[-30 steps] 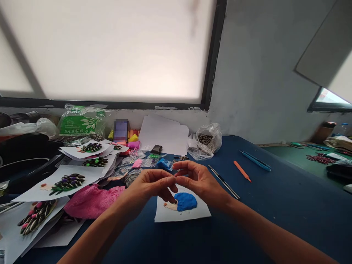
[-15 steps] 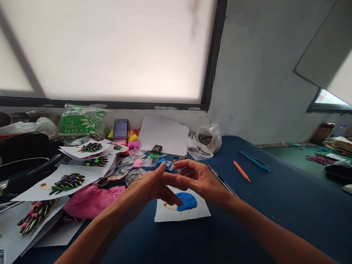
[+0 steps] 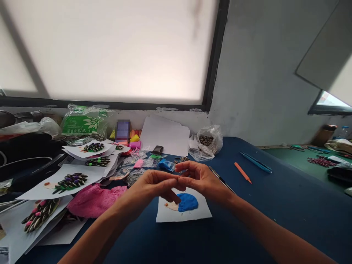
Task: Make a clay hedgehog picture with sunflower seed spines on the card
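Note:
Above a white paper card (image 3: 165,217), my left hand (image 3: 158,185) and my right hand (image 3: 199,179) meet at their fingertips. Thumb and forefinger of each are pressed together; whatever they pinch, if anything, is too small to make out. The card bears a hedgehog shape of modelling clay, with a blue body (image 3: 188,202), a pale face (image 3: 172,206) and an orange-brown nose. Thin legs are drawn below the body. My left hand's lower fingers hang over the blue clay and hide part of it.
Finished seed-and-clay hedgehog cards (image 3: 71,182) are stacked at left beside a pink cloth (image 3: 96,201). Behind lie clay packets (image 3: 139,163), white sheets (image 3: 165,134) and a bag of sunflower seeds (image 3: 206,141). An orange marker (image 3: 242,172), blue tweezers (image 3: 256,162) and a slim metal tool (image 3: 221,179) lie at right.
My left thumb has come down from its raised position and now meets the forefinger. The fingertips of both hands have drawn together. The card lies where it was.

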The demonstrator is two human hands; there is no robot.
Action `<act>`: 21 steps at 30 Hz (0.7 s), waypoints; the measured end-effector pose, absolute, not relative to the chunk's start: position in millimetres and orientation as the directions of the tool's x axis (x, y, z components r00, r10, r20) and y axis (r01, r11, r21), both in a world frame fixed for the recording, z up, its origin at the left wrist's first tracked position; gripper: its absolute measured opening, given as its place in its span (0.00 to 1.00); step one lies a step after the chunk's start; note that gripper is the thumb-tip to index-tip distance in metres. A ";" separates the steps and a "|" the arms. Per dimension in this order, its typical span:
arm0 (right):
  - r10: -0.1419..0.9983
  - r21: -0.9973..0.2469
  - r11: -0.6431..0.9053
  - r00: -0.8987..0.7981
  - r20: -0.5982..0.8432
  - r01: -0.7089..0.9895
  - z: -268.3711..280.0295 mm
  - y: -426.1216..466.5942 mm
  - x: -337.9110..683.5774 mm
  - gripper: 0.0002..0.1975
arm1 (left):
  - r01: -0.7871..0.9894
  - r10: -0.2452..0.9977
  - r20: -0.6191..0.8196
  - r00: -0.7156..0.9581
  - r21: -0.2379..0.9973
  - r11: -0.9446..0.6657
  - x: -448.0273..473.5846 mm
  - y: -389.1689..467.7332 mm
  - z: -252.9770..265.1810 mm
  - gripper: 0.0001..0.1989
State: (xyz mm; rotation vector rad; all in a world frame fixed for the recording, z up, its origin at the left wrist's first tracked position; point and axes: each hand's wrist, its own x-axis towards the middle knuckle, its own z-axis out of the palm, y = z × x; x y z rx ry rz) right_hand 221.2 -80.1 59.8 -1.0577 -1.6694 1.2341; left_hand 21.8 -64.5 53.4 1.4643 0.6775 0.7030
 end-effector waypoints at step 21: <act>0.817 -0.806 0.549 -0.344 0.463 0.220 55.7 -95.9 217.8 0.03 | 0.065 0.700 -0.033 0.713 0.998 -0.020 17.4 -63.3 57.4 0.17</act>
